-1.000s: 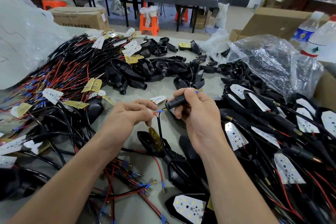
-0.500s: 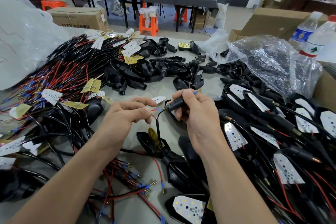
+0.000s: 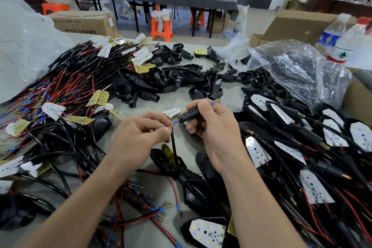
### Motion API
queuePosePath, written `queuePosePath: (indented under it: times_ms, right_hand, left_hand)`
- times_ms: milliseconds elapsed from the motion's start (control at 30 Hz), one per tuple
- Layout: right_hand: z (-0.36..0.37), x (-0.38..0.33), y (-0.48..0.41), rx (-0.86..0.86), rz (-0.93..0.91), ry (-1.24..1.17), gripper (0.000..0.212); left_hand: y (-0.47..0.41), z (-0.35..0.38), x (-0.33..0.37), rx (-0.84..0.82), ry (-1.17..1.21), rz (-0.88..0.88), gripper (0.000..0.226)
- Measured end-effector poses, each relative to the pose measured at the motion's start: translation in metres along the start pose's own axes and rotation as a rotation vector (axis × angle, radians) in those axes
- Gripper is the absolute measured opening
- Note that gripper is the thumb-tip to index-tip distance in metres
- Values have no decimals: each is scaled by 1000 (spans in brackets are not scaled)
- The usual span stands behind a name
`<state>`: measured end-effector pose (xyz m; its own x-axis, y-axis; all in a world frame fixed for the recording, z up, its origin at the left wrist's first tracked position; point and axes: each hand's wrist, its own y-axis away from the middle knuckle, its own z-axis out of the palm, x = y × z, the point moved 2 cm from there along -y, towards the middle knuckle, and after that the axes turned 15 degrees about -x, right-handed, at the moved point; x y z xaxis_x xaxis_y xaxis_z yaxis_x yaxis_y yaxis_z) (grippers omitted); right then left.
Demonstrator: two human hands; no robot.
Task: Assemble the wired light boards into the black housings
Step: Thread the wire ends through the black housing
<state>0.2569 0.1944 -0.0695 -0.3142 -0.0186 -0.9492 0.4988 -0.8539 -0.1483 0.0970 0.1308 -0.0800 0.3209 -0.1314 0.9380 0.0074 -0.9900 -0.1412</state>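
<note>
Table (image 3: 177, 96) grey, strewn with wired boards (image 3: 53, 109), housings (image 3: 141, 86); left grip (image 3: 138, 137) pinches wire (image 3: 174, 147), right grip (image 3: 213, 125) holds housing (image 3: 188, 116); orange stool (image 3: 162, 28) behind.

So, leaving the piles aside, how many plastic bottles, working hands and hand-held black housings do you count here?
Plastic bottles: 2, the blue-labelled bottle and the red-capped bottle
Hands: 2, the left hand and the right hand
Held black housing: 1, in the right hand
Total: 5
</note>
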Motion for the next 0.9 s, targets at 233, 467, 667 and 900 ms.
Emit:
queuePosePath:
  times_ms: [233, 467, 667, 900]
  right_hand:
    - [1, 0, 2, 20, 47, 119, 33]
    - [-1, 1, 2, 22, 83, -39, 33]
    - [-2, 0, 2, -16, 105, 37, 30]
    - [4, 4, 4, -138, 155, -2, 31]
  left_hand:
    - [0, -6, -2, 196, -83, 53, 14]
    - [3, -7, 0, 80, -228, 38, 25]
    - [6, -3, 4, 105, -292, 33, 24]
    - [6, -1, 5, 146, -325, 88, 29]
